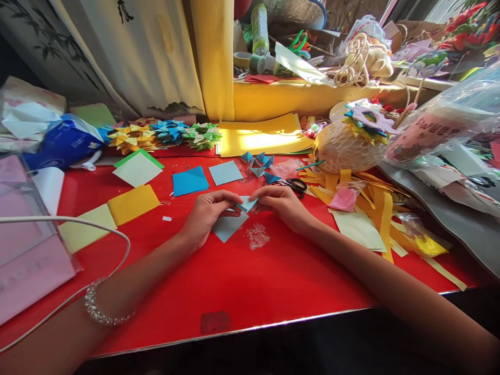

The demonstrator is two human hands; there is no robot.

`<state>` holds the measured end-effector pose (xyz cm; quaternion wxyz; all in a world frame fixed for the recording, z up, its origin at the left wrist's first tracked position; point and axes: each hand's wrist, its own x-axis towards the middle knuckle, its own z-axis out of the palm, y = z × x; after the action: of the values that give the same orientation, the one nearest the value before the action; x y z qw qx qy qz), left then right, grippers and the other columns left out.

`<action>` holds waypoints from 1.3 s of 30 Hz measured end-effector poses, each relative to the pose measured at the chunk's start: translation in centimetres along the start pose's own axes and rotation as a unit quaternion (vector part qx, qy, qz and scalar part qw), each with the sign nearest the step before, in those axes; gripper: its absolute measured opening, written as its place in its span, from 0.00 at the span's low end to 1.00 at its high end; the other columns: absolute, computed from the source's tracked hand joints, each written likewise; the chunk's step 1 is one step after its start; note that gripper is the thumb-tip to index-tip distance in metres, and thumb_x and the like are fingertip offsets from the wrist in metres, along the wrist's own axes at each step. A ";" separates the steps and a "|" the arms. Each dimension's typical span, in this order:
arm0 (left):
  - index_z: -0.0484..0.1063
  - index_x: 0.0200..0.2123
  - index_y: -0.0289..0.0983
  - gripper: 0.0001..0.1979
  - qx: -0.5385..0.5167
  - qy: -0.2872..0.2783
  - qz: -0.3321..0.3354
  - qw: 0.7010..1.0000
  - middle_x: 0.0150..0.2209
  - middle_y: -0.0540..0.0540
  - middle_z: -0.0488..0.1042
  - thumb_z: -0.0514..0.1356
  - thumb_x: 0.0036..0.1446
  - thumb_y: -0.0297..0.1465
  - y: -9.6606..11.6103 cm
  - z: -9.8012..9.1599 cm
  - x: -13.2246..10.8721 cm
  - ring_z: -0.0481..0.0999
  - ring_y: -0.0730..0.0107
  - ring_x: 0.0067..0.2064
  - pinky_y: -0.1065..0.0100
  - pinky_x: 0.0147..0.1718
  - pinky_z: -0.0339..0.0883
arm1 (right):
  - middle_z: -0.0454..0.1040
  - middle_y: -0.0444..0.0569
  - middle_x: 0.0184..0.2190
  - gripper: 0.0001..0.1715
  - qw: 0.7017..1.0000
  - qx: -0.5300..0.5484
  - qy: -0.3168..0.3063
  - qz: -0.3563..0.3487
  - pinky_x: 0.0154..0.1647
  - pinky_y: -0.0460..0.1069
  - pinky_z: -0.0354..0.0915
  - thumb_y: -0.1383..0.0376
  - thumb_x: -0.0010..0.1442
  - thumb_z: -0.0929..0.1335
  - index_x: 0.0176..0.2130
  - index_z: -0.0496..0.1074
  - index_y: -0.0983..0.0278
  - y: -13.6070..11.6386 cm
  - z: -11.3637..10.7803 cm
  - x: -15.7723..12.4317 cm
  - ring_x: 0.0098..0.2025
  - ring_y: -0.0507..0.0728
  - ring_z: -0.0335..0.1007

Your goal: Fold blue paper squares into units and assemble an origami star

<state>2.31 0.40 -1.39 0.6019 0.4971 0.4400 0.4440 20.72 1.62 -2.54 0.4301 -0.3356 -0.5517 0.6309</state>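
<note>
A small light-blue piece of folded paper (247,203) is pinched between both hands, a little above the red table. My left hand (209,212) closes thumb and fingers on its left side. On its right side, my right hand (280,204) does the same. Under it a grey-blue paper square (228,227) shows, partly hidden by the left fingers; whether the two touch I cannot tell. Beyond the hands lie a stack of bright blue paper squares (190,180), a pale blue square (225,172) and several folded blue paper pieces (258,164).
Black-handled scissors (296,185) lie behind my right hand. Yellow paper squares (133,203) sit at the left, near a white cable (125,245). Yellow paper strips (385,219) spread at the right beside a round woven-looking object (346,146). Folded paper stars (167,133) line the back.
</note>
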 end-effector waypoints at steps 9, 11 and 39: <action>0.73 0.36 0.36 0.11 0.024 -0.002 0.031 0.999 0.37 0.47 0.74 0.58 0.50 0.33 0.2 0.3 -0.4 0.72 0.71 0.34 0.68 0.37 0.66 | 0.76 0.47 0.31 0.09 0.998 -0.047 0.035 -0.024 0.42 0.50 0.68 0.67 0.52 0.66 0.33 0.75 0.65 -0.6 0.3 -0.3 0.34 0.53 0.73; 0.72 0.40 0.37 0.13 0.053 0.013 0.048 0.997 0.37 0.47 0.73 0.58 0.50 0.34 0.2 0.2 -0.3 0.71 0.73 0.32 0.70 0.35 0.65 | 0.76 0.48 0.33 0.09 0.997 -0.074 0.030 -0.018 0.42 0.50 0.67 0.66 0.53 0.66 0.33 0.75 0.66 -0.8 0.5 -0.4 0.35 0.53 0.73; 0.66 0.39 0.39 0.10 0.232 0.041 0.150 0.960 0.34 0.48 0.71 0.56 0.53 0.35 -0.6 0.3 -0.5 0.71 0.70 0.36 0.71 0.35 0.64 | 0.74 0.47 0.27 0.11 0.999 -0.036 0.015 0.009 0.31 0.48 0.72 0.60 0.55 0.67 0.32 0.65 0.67 -0.3 1.9 -1.1 0.29 0.53 0.74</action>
<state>2.59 -0.25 -1.91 0.3781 0.6650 0.4756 0.4342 19.47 -0.16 -2.00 0.4202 -0.3648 -0.5646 0.6096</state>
